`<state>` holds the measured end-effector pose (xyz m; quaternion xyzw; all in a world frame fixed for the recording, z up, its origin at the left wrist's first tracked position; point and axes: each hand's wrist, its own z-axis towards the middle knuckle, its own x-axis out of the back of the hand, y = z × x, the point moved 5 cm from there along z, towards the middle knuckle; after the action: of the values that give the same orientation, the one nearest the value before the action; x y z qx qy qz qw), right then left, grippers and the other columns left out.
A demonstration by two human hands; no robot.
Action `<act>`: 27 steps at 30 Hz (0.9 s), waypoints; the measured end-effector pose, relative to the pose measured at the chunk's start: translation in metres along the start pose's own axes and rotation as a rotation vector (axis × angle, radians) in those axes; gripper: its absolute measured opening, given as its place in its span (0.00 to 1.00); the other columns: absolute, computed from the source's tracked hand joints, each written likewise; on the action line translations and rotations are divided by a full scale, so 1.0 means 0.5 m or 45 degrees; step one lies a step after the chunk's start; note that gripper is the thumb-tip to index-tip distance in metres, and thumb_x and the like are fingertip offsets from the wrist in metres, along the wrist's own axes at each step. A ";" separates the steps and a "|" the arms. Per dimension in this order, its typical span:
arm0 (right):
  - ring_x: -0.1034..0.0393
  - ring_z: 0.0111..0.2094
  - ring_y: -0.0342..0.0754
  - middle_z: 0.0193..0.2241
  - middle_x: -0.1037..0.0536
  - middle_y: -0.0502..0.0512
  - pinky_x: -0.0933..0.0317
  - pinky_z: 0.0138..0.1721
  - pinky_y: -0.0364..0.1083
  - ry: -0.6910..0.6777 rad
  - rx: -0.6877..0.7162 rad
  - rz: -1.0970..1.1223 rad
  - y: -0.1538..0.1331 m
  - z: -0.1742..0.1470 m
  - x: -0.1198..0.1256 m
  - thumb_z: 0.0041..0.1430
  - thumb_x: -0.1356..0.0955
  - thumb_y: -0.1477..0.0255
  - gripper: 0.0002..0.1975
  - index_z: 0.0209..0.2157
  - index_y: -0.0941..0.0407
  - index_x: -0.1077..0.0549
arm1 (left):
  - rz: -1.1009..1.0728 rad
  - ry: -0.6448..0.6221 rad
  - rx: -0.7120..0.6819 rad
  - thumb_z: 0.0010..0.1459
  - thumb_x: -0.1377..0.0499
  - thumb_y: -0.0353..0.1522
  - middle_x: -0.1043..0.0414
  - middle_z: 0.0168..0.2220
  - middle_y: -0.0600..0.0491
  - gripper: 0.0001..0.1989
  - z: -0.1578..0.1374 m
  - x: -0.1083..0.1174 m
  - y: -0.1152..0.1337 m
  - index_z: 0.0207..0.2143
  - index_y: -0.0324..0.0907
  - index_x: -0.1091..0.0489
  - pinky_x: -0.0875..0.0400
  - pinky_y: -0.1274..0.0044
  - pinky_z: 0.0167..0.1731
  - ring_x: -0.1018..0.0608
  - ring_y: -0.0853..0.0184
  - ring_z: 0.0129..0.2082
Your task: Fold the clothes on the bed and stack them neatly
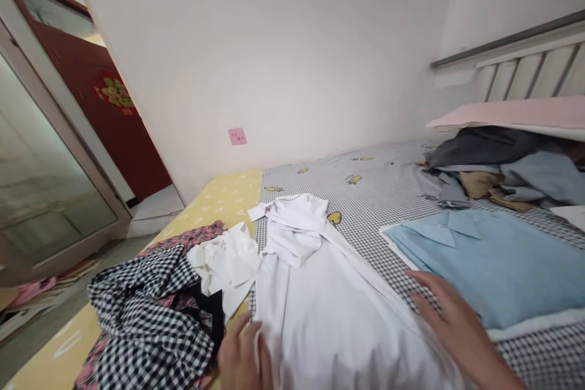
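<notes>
Your left hand (242, 356) and right hand (450, 320) lay flat, fingers spread, pinching nothing, on the near edges of the white shirt (320, 292). It lay on the checked bed sheet (379, 195), left of the blue shirt (493, 262).

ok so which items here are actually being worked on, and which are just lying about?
In hand:
- white shirt, spread flat on the bed
- left hand flat on its left edge
- right hand flat on its right edge

Lying about:
- folded blue shirt
- black-and-white checked garment
- crumpled white cloth
- grey and tan clothes pile
</notes>
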<state>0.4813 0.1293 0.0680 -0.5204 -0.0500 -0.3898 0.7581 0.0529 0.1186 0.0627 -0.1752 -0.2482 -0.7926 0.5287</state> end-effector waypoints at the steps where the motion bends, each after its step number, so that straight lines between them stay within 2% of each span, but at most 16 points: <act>1: 0.25 0.51 0.57 0.49 0.20 0.60 0.31 0.53 0.56 -0.164 0.032 0.066 -0.045 0.021 -0.043 0.59 0.37 0.57 0.19 0.46 0.50 0.24 | 0.090 -0.052 -0.213 0.64 0.44 0.29 0.25 0.55 0.43 0.13 0.019 -0.031 0.017 0.49 0.45 0.26 0.30 0.65 0.55 0.23 0.58 0.55; 3: 0.23 0.46 0.54 0.46 0.19 0.58 0.30 0.48 0.52 -0.437 0.066 0.170 -0.123 0.053 -0.135 0.61 0.38 0.61 0.18 0.46 0.51 0.23 | 0.224 -0.152 -0.470 0.65 0.46 0.27 0.24 0.57 0.47 0.17 0.041 -0.097 0.031 0.53 0.47 0.27 0.34 0.66 0.58 0.25 0.61 0.58; 6: 0.24 0.43 0.50 0.47 0.19 0.56 0.31 0.47 0.49 -0.609 0.179 0.171 -0.199 0.103 -0.256 0.64 0.39 0.64 0.17 0.47 0.52 0.24 | 0.364 -0.278 -0.522 0.65 0.47 0.29 0.23 0.57 0.50 0.20 0.038 -0.179 0.010 0.57 0.47 0.28 0.37 0.65 0.60 0.25 0.62 0.58; 8: 0.24 0.44 0.48 0.47 0.19 0.54 0.33 0.47 0.45 -0.617 0.214 0.011 -0.222 0.152 -0.318 0.67 0.41 0.65 0.16 0.47 0.52 0.24 | 0.426 -0.301 -0.471 0.65 0.47 0.31 0.24 0.59 0.51 0.21 0.022 -0.210 -0.011 0.58 0.47 0.29 0.39 0.63 0.61 0.26 0.60 0.59; 10: 0.25 0.46 0.46 0.47 0.19 0.53 0.35 0.46 0.43 -0.584 0.224 -0.222 -0.236 0.216 -0.366 0.69 0.42 0.68 0.16 0.48 0.52 0.25 | 0.453 -0.261 -0.452 0.64 0.47 0.31 0.25 0.60 0.51 0.22 0.007 -0.222 -0.023 0.59 0.47 0.29 0.40 0.62 0.62 0.27 0.59 0.60; 12: 0.26 0.47 0.46 0.48 0.20 0.54 0.37 0.45 0.43 -0.537 0.208 -0.377 -0.249 0.282 -0.406 0.71 0.42 0.69 0.16 0.51 0.52 0.26 | 0.448 -0.226 -0.411 0.63 0.46 0.31 0.25 0.59 0.50 0.22 -0.002 -0.226 -0.033 0.58 0.47 0.28 0.39 0.62 0.62 0.27 0.58 0.60; 14: 0.28 0.49 0.50 0.50 0.22 0.57 0.39 0.47 0.46 -0.494 0.180 -0.451 -0.260 0.334 -0.442 0.71 0.41 0.69 0.16 0.53 0.52 0.27 | 0.414 -0.257 -0.379 0.63 0.46 0.32 0.26 0.60 0.51 0.23 -0.006 -0.231 -0.041 0.59 0.47 0.29 0.37 0.62 0.60 0.27 0.57 0.61; 18: 0.34 0.55 0.58 0.55 0.28 0.64 0.44 0.55 0.55 -0.469 0.149 -0.590 -0.257 0.366 -0.510 0.62 0.31 0.72 0.18 0.54 0.53 0.27 | 0.388 -0.337 -0.405 0.63 0.45 0.34 0.29 0.63 0.51 0.28 -0.013 -0.244 -0.055 0.66 0.49 0.37 0.31 0.63 0.56 0.28 0.56 0.62; 20: 0.36 0.58 0.61 0.56 0.29 0.66 0.46 0.57 0.57 -0.474 0.111 -0.600 -0.241 0.363 -0.533 0.58 0.30 0.76 0.16 0.49 0.54 0.24 | 0.403 -0.347 -0.396 0.63 0.45 0.34 0.31 0.64 0.51 0.30 -0.016 -0.247 -0.061 0.68 0.49 0.41 0.31 0.63 0.56 0.28 0.56 0.62; 23: 0.31 0.53 0.61 0.49 0.24 0.67 0.40 0.52 0.58 -0.435 -0.066 -0.503 -0.199 0.384 -0.531 0.63 0.33 0.76 0.08 0.41 0.58 0.21 | 0.394 -0.365 -0.376 0.64 0.45 0.34 0.31 0.65 0.51 0.31 -0.019 -0.246 -0.063 0.69 0.49 0.43 0.32 0.62 0.57 0.29 0.56 0.63; 25: 0.27 0.48 0.57 0.45 0.22 0.63 0.34 0.48 0.57 -0.348 -0.229 -0.371 -0.161 0.420 -0.489 0.67 0.33 0.70 0.09 0.43 0.59 0.22 | 0.393 -0.364 -0.367 0.64 0.45 0.34 0.31 0.65 0.51 0.31 -0.019 -0.244 -0.060 0.69 0.49 0.43 0.32 0.62 0.58 0.29 0.56 0.63; 27: 0.26 0.45 0.52 0.48 0.23 0.58 0.29 0.46 0.55 -0.197 -0.359 -0.205 -0.120 0.461 -0.411 0.67 0.32 0.63 0.15 0.50 0.57 0.25 | 0.397 -0.346 -0.366 0.64 0.45 0.35 0.30 0.64 0.51 0.30 -0.016 -0.242 -0.053 0.68 0.49 0.41 0.33 0.63 0.58 0.29 0.56 0.63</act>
<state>0.3767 0.4218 0.1183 -0.6445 -0.0945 -0.4111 0.6377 0.0743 0.2131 -0.0148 -0.3898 -0.1716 -0.6977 0.5761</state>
